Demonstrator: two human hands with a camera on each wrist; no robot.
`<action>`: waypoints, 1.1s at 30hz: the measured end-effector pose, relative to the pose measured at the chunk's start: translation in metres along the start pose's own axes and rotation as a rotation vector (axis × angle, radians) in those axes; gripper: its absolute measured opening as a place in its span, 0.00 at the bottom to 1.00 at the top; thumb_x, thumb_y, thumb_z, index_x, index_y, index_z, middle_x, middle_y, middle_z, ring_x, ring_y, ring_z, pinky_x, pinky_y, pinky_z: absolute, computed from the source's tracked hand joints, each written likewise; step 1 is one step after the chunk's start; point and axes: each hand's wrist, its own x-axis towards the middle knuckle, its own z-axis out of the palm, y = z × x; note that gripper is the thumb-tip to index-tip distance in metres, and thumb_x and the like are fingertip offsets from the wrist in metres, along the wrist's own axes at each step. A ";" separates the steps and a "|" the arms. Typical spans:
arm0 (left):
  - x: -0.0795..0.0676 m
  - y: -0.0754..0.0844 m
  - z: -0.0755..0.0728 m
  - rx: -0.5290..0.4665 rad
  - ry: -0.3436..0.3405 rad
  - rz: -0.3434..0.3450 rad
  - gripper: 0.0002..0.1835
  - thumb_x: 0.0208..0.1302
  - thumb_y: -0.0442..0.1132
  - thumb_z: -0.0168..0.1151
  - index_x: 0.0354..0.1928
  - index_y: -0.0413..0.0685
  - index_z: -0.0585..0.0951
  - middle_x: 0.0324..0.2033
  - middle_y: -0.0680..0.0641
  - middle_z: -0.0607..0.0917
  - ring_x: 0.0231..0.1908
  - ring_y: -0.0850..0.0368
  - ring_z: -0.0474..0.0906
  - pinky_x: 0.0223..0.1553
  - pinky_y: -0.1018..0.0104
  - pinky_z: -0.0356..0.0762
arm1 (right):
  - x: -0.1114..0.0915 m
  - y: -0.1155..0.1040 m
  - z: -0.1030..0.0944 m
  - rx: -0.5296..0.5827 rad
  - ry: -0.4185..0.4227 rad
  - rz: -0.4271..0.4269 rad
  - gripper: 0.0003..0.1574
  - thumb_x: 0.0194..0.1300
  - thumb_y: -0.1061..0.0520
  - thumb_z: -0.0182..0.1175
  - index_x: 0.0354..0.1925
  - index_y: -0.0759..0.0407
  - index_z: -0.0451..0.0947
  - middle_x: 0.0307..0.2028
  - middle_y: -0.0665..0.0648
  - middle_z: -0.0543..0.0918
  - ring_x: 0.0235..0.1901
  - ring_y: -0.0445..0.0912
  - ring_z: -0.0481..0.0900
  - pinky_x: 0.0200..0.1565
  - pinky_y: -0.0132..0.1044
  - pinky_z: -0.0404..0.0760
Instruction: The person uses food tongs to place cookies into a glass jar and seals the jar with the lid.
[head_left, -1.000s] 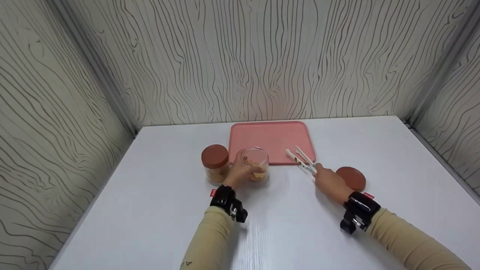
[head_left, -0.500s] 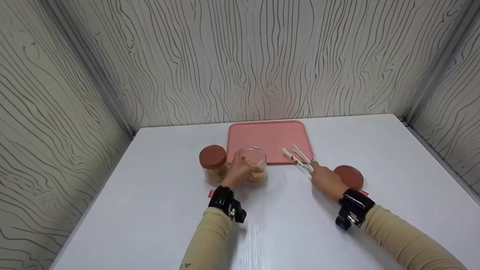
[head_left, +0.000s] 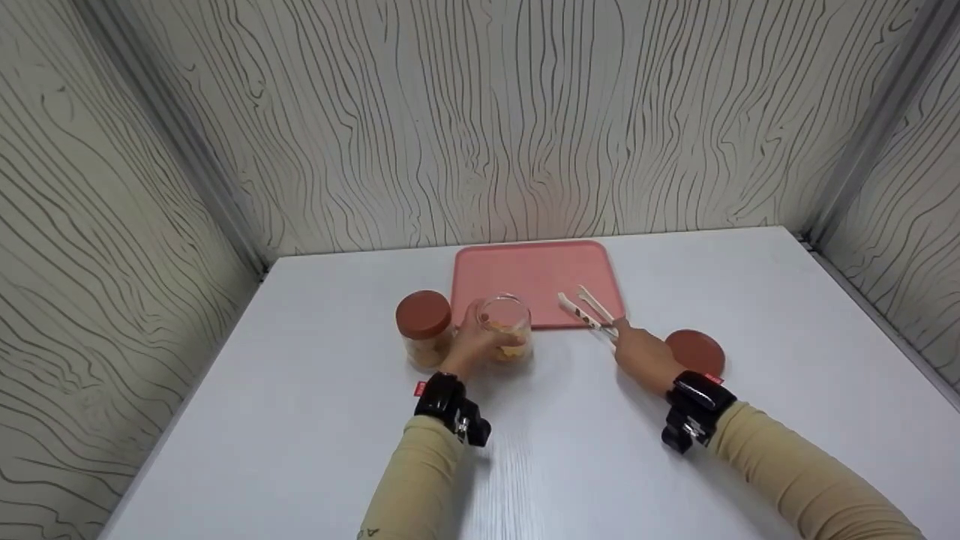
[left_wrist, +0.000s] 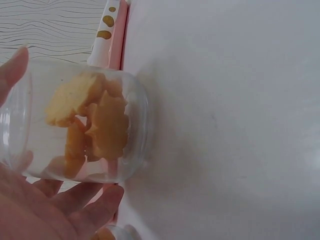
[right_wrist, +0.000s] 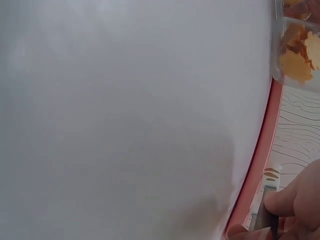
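Observation:
My left hand (head_left: 469, 349) grips an open clear glass jar (head_left: 504, 309), thumb on one side and fingers around the other. Inside it, several golden cookies (left_wrist: 107, 125) lie piled toward the bottom, as the left wrist view shows. My right hand (head_left: 643, 358) holds a pair of tongs (head_left: 583, 313) with pale, brown-spotted tips. The tong arms stand apart and point up and left, overlapping the near right corner of a pink tray (head_left: 532, 274) in the head view. Only part of the tongs shows in the right wrist view, beside my thumb.
Left of my left hand stands a second jar (head_left: 425, 349) with a brown lid and cookies inside. A loose brown lid (head_left: 696, 351) lies just right of my right hand. A patterned wall (head_left: 510, 150) rises behind the white table (head_left: 300, 420).
My right hand has shifted slightly left with the tongs, bringing their tips a little closer to the jar. My left hand keeps its grip; the whole head view has drifted slightly.

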 end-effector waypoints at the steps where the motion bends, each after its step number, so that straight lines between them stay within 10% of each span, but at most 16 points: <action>1: 0.000 0.000 0.000 0.002 0.001 -0.003 0.53 0.47 0.36 0.75 0.73 0.48 0.54 0.68 0.35 0.63 0.67 0.42 0.60 0.65 0.47 0.60 | 0.001 0.000 0.000 0.004 -0.010 0.009 0.13 0.70 0.63 0.50 0.48 0.73 0.68 0.23 0.66 0.78 0.23 0.54 0.78 0.23 0.50 0.78; 33: 0.001 -0.002 0.000 -0.025 -0.023 -0.013 0.54 0.47 0.38 0.74 0.74 0.48 0.51 0.69 0.35 0.60 0.67 0.43 0.59 0.65 0.49 0.62 | 0.016 0.000 0.005 0.068 -0.082 0.062 0.13 0.70 0.66 0.44 0.51 0.71 0.66 0.26 0.66 0.80 0.26 0.56 0.80 0.26 0.50 0.78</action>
